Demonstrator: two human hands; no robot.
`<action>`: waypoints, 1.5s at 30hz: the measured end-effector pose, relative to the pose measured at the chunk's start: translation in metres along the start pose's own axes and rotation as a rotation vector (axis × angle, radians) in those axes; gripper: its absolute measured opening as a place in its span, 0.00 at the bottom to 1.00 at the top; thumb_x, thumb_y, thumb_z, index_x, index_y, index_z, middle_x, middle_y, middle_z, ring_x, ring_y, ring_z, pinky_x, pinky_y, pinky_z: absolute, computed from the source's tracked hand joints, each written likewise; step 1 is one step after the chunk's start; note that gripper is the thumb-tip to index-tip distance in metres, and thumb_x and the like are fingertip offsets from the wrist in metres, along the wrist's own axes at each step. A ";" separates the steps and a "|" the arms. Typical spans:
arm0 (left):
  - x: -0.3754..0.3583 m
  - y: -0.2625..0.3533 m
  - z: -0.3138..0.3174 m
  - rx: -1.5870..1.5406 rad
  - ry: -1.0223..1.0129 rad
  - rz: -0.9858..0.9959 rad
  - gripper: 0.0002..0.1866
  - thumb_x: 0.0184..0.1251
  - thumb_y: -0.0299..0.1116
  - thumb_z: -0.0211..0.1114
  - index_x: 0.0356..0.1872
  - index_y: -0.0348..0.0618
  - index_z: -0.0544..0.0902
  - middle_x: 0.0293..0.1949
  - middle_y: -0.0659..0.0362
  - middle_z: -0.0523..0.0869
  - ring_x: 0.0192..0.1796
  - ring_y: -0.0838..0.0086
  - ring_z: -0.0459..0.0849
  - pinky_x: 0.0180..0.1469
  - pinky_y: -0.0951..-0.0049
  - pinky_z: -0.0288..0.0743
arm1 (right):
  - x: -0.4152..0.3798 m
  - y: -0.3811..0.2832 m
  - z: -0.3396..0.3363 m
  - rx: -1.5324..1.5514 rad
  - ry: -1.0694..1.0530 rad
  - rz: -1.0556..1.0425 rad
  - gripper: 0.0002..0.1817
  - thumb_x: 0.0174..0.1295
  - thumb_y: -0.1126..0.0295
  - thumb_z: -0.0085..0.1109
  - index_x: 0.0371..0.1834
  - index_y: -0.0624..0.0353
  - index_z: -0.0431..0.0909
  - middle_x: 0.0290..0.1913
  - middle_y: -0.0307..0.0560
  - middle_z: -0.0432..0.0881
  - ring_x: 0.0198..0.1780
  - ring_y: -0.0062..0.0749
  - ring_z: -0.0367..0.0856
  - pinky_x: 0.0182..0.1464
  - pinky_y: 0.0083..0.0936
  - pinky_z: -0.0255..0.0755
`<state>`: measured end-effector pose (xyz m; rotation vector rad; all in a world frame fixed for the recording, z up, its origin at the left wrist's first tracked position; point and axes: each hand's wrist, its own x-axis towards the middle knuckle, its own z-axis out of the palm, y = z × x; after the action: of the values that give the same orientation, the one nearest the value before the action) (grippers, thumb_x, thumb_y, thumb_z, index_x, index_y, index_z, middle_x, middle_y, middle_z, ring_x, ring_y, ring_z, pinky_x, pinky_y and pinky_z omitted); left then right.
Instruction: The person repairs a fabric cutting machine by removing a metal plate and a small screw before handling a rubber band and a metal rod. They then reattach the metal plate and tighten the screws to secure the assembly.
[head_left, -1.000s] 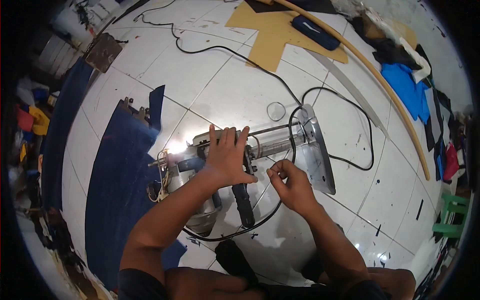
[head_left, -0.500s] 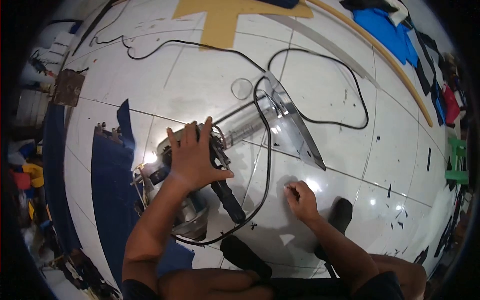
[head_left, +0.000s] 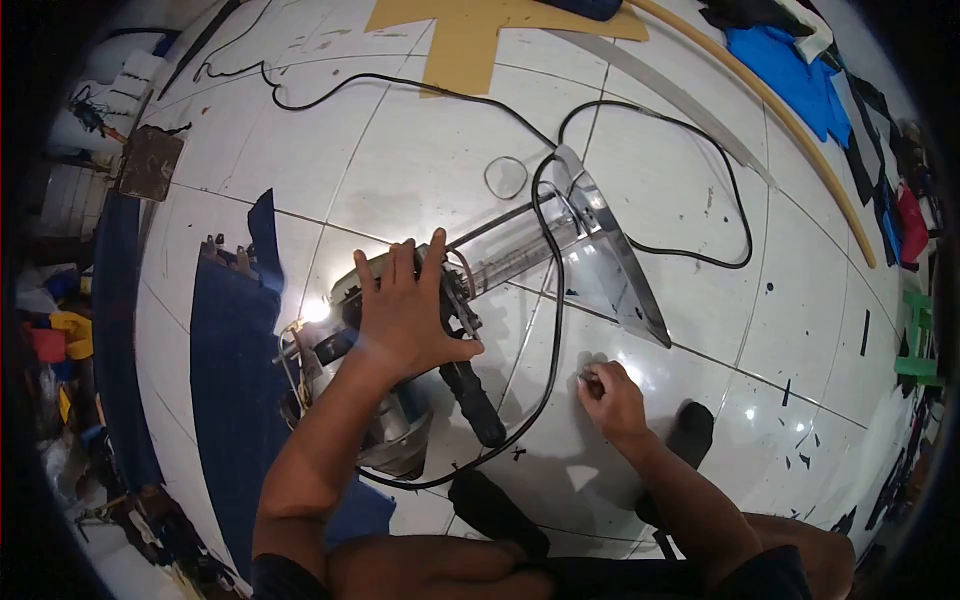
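A cloth cutting machine point(head_left: 505, 262) lies on its side on the tiled floor, with its metal base plate point(head_left: 625, 265) turned up on edge and its black handle point(head_left: 474, 405) pointing toward me. My left hand point(head_left: 402, 318) rests on the machine's body, fingers spread and thumb apart; the palm hides part of the housing. A lamp glows beside that hand. Clear of the machine, to its right, is my right hand point(head_left: 613, 402), its fingers pinched together. Something small may be between the fingertips, too small to name.
A black cable point(head_left: 556, 330) loops around the machine and across the floor. Dark blue cloth point(head_left: 235, 370) lies at left. Farther off are yellow card point(head_left: 460, 60), a long curved wooden strip point(head_left: 800, 120) and blue fabric point(head_left: 785, 80). Dark scraps point(head_left: 803, 461) dot the right side.
The whole view has shifted slightly, so everything appears a little farther right. Both hands keep nearly the same pose, the left on the machine and the right pinched beside it.
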<state>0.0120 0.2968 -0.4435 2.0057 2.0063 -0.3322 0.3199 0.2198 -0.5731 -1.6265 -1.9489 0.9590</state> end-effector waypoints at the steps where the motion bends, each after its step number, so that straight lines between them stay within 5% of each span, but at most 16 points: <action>1: 0.000 -0.001 0.001 -0.005 0.005 -0.001 0.78 0.33 0.66 0.83 0.84 0.44 0.46 0.75 0.32 0.62 0.81 0.41 0.58 0.79 0.26 0.30 | 0.000 -0.001 -0.001 -0.010 -0.006 -0.013 0.09 0.65 0.67 0.69 0.42 0.60 0.83 0.38 0.51 0.84 0.36 0.43 0.88 0.37 0.36 0.81; 8: -0.003 0.001 0.000 -0.055 0.032 -0.010 0.77 0.32 0.63 0.83 0.83 0.41 0.48 0.73 0.35 0.65 0.79 0.44 0.62 0.80 0.28 0.31 | 0.048 -0.102 -0.020 0.242 0.066 -0.210 0.12 0.64 0.69 0.72 0.45 0.62 0.83 0.36 0.48 0.83 0.29 0.37 0.85 0.32 0.29 0.77; 10: -0.001 0.001 0.001 -0.080 0.051 -0.010 0.76 0.32 0.61 0.83 0.83 0.38 0.49 0.72 0.36 0.67 0.79 0.45 0.63 0.80 0.28 0.32 | 0.079 -0.133 -0.011 0.393 0.004 -0.046 0.15 0.63 0.68 0.73 0.47 0.65 0.83 0.39 0.47 0.84 0.31 0.27 0.80 0.35 0.27 0.77; 13: 0.000 -0.003 0.008 -0.127 0.121 0.012 0.72 0.33 0.56 0.81 0.81 0.35 0.52 0.68 0.38 0.69 0.75 0.45 0.66 0.78 0.25 0.33 | 0.107 -0.147 0.012 0.407 -0.111 0.041 0.17 0.65 0.67 0.72 0.51 0.66 0.83 0.42 0.46 0.86 0.33 0.27 0.81 0.36 0.28 0.77; 16: 0.000 -0.002 0.008 -0.127 0.113 -0.007 0.70 0.33 0.54 0.80 0.80 0.34 0.53 0.68 0.38 0.69 0.75 0.46 0.67 0.79 0.26 0.35 | 0.115 -0.158 0.020 0.445 -0.072 0.043 0.17 0.65 0.66 0.72 0.52 0.64 0.83 0.42 0.47 0.86 0.33 0.29 0.83 0.36 0.29 0.77; 19: 0.000 -0.003 0.010 -0.110 0.135 0.008 0.69 0.33 0.53 0.80 0.80 0.34 0.54 0.68 0.39 0.70 0.75 0.47 0.67 0.79 0.27 0.36 | 0.118 -0.155 0.024 0.317 -0.116 -0.061 0.11 0.66 0.68 0.67 0.48 0.60 0.81 0.44 0.48 0.87 0.35 0.42 0.88 0.39 0.36 0.80; 28: 0.001 -0.005 0.005 -0.120 0.105 0.003 0.68 0.33 0.55 0.81 0.81 0.42 0.56 0.68 0.41 0.71 0.75 0.47 0.68 0.79 0.27 0.37 | 0.112 -0.135 0.020 -0.012 -0.075 -0.517 0.12 0.65 0.73 0.65 0.52 0.56 0.83 0.40 0.47 0.82 0.38 0.47 0.85 0.40 0.38 0.81; 37: 0.006 0.001 -0.007 -0.088 0.012 -0.003 0.59 0.33 0.56 0.81 0.72 0.43 0.69 0.66 0.41 0.73 0.73 0.46 0.72 0.79 0.26 0.38 | 0.116 -0.125 0.029 0.379 -0.172 -0.276 0.08 0.69 0.68 0.64 0.46 0.58 0.85 0.43 0.49 0.82 0.47 0.51 0.84 0.48 0.43 0.78; 45: 0.007 0.003 -0.006 0.071 0.028 0.056 0.59 0.34 0.60 0.78 0.72 0.41 0.70 0.64 0.39 0.74 0.70 0.46 0.75 0.77 0.24 0.40 | 0.111 -0.135 0.031 0.276 -0.117 -0.223 0.10 0.74 0.63 0.59 0.49 0.56 0.82 0.45 0.50 0.81 0.50 0.53 0.83 0.50 0.44 0.79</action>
<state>0.0148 0.3058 -0.4404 2.1163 1.9768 -0.3705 0.1821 0.3100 -0.5063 -1.1986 -1.9234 1.1926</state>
